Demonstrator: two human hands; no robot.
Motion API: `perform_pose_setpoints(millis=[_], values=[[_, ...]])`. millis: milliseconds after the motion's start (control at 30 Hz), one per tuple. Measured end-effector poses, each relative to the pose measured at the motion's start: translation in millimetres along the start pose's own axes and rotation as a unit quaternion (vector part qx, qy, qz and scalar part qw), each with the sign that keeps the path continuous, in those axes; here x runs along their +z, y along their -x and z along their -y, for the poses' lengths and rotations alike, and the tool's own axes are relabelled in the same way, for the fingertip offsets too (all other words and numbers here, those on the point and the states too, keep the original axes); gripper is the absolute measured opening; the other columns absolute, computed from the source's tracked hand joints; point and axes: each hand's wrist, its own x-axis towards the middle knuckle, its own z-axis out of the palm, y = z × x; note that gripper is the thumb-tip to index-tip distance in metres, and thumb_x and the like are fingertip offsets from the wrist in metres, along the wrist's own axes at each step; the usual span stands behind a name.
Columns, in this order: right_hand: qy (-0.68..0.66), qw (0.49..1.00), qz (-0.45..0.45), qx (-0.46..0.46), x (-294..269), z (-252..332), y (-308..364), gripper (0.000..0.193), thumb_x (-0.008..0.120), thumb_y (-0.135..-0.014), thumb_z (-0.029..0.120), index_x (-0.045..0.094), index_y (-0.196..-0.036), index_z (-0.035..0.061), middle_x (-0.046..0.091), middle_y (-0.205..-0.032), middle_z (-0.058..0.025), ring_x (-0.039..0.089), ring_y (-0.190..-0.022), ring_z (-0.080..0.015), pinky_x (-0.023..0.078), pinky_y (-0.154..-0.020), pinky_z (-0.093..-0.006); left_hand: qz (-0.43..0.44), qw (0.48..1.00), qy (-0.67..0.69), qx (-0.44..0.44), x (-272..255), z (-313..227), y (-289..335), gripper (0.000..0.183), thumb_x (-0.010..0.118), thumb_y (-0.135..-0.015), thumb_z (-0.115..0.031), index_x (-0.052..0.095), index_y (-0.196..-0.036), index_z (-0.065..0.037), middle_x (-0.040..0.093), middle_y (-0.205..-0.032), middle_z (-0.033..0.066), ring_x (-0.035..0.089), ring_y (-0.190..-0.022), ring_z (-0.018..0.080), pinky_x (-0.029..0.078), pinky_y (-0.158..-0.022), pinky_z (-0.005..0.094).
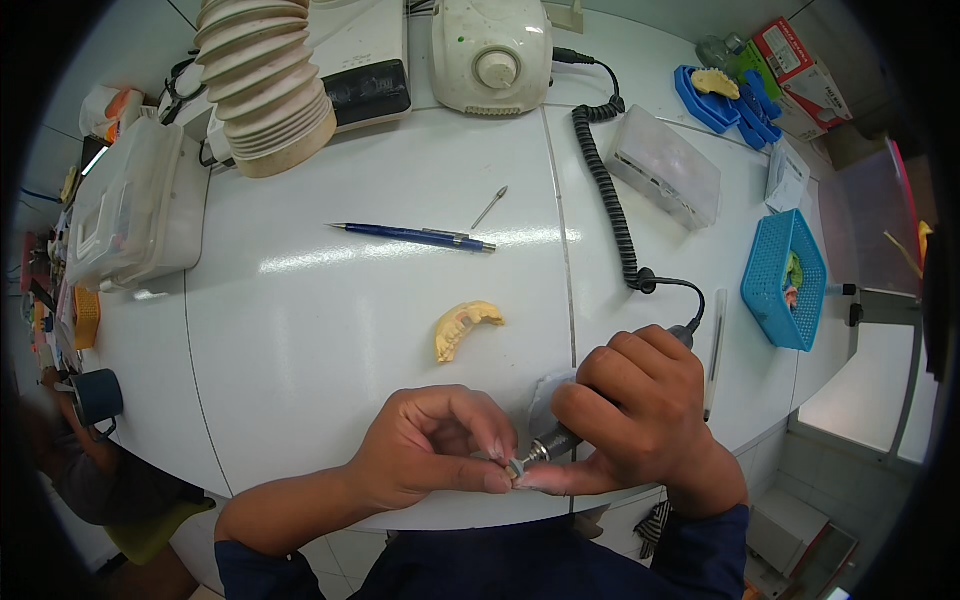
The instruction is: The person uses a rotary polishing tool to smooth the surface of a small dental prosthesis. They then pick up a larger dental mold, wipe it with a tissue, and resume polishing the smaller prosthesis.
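My right hand (645, 410) is wrapped around a dark rotary handpiece (557, 442), its metal nose pointing left. At the tip, the tool meets or nearly meets a small pale piece (514, 469) pinched between the thumb and fingers of my left hand (425, 445). Fingertips cover much of that piece, so its exact kind is unclear; whitish dust coats the fingers. Beyond my hands lies a yellowish, curved dental cast (466, 327). Farther back are a blue mechanical pencil (410, 236) and a loose bur (490, 207). A pale round thing (545, 398) shows partly behind the handpiece.
A black coiled cord (605, 175) links the handpiece to a cream control unit (492, 55). A ribbed hose (262, 90) hangs at back left, near a lidded plastic box (135, 205). Rightward stand a clear case (665, 165) and blue basket (785, 285). Another person sits far left.
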Motion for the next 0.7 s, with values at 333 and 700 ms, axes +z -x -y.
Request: perform_pose_setpoints(millis=[333,700], values=[[-0.002,1.0,0.013,0.003,-1.0,0.1,-0.1,0.06,0.073,-0.07,0.068,0.055,-0.069,0.011,0.043,-0.062,-0.0012,0.044,-0.053,-0.0178,0.03,-0.052,-0.0322,-0.009,1.0,0.001,-0.005,1.3,-0.6,0.4,0.025,0.075,-0.079,0.013,0.063,-0.092,-0.004,0.065,-0.1,0.0095,0.064,-0.096,0.0153,0.054,-0.088,0.0302],[-0.006,1.0,0.012,0.005,0.3,0.6,-0.3,0.059,0.073,-0.07,0.068,0.055,-0.069,0.0117,0.043,-0.062,-0.0006,0.044,-0.053,-0.0173,0.03,-0.052,-0.0321,-0.008,1.0,0.004,-0.012,1.1,-1.6,0.9,0.025,0.075,-0.079,0.013,0.063,-0.093,-0.005,0.064,-0.102,0.0095,0.064,-0.097,0.0155,0.055,-0.089,0.0306]])
